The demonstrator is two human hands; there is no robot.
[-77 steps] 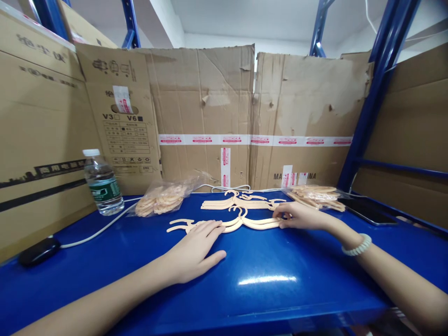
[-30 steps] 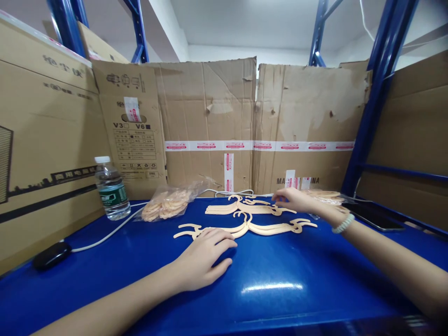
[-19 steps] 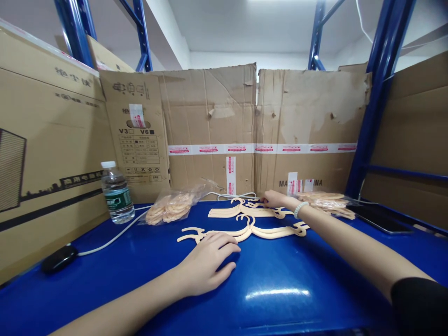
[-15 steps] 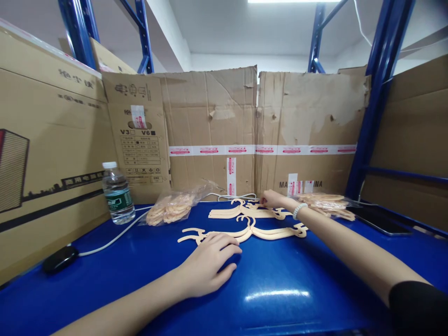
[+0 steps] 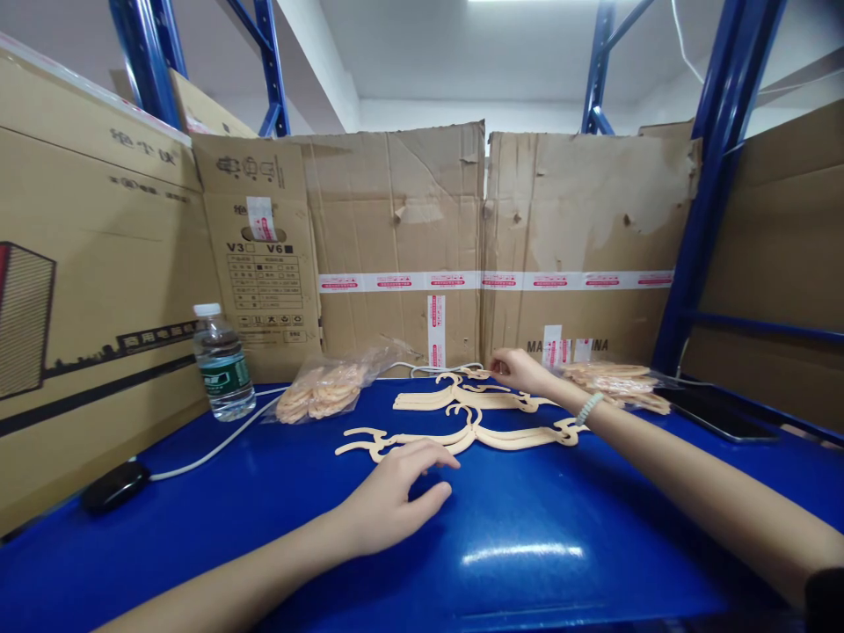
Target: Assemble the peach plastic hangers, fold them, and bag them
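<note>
Cream plastic hangers lie on the blue shelf (image 5: 514,536). The near hanger (image 5: 462,435) lies flat in front, and a stack of hangers (image 5: 454,397) sits behind it. My left hand (image 5: 396,497) hovers over the near hanger's left arm, fingers curved and apart, holding nothing. My right hand (image 5: 524,369) reaches to the back of the stack, its fingers pinched on a small cream piece (image 5: 480,373) lifted a little off the stack. A bead bracelet (image 5: 589,407) is on my right wrist.
A water bottle (image 5: 222,362) stands at the left. Two clear bags of cream parts lie at the back, one at the left (image 5: 326,387) and one at the right (image 5: 616,380). A black mouse (image 5: 113,485) with its white cable and a dark phone (image 5: 718,413) lie on the shelf. Cardboard boxes (image 5: 396,237) wall it in.
My right hand left the near hanger's right end and reached to the back stack, then lifted slightly with a small piece. My left hand rose a little off the near hanger.
</note>
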